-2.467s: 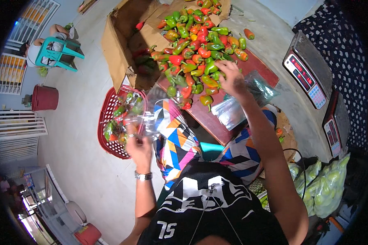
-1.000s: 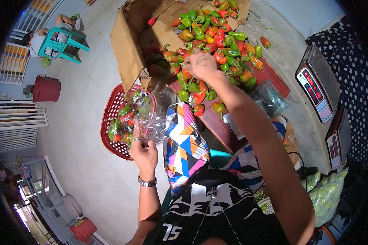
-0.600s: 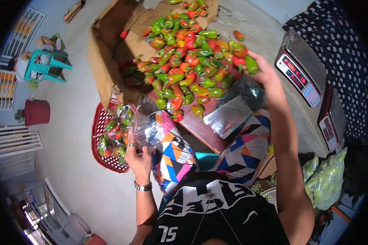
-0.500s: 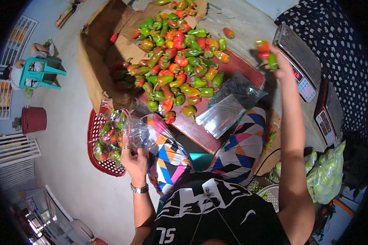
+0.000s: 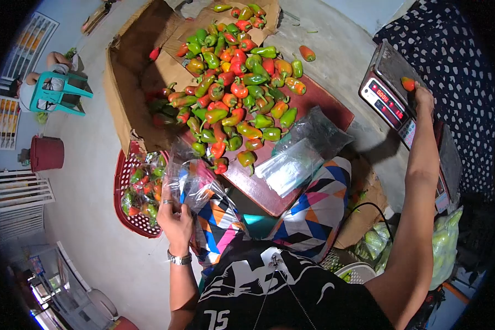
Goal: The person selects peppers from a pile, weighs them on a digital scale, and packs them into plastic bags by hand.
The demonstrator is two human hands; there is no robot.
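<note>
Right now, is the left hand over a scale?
No, the left hand holds a clear bag near the red basket.

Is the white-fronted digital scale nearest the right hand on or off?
On: red digits glow on the white-fronted digital scale.

The left hand (image 5: 176, 225) holds a clear plastic bag (image 5: 190, 179) beside a red basket (image 5: 124, 177); the right hand (image 5: 424, 102) reaches over a scale (image 5: 396, 63), an orange-red pepper (image 5: 407, 83) at its fingertips. More peppers (image 5: 238, 89) cover the bench (image 5: 327, 102).
</note>
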